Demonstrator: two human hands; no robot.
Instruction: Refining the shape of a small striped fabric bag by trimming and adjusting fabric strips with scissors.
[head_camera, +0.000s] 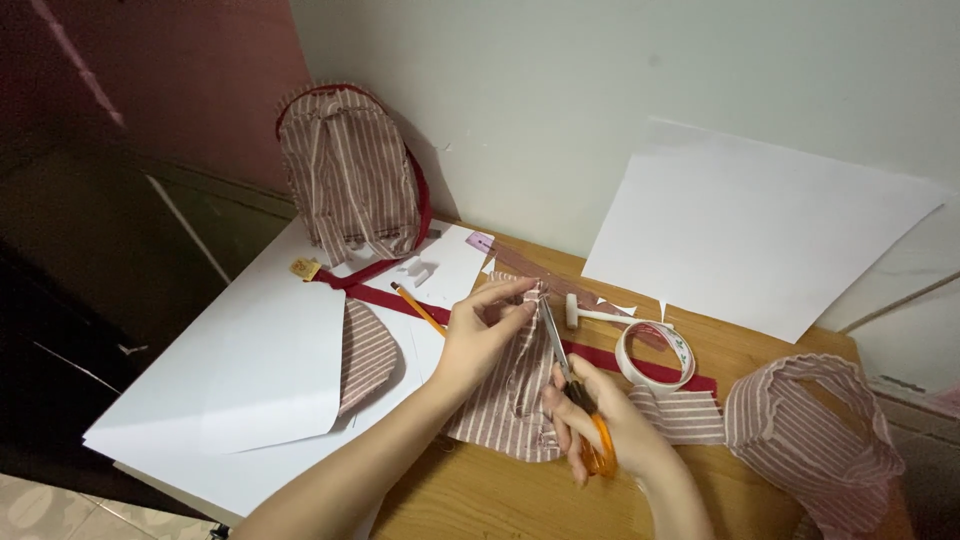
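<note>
Orange-handled scissors (575, 390), blades pointing up-left, away

One head-worn camera looks steeply down from above and behind the forearms, facing the wall (620, 90) beyond the wooden table (480, 500). It sits close: the table fills the lower frame, the wall the upper right.

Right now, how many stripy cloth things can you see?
4: the little backpack by the wall, a piece under white paper, the piece being cut, a bundle far right. More may be hidden.
</note>
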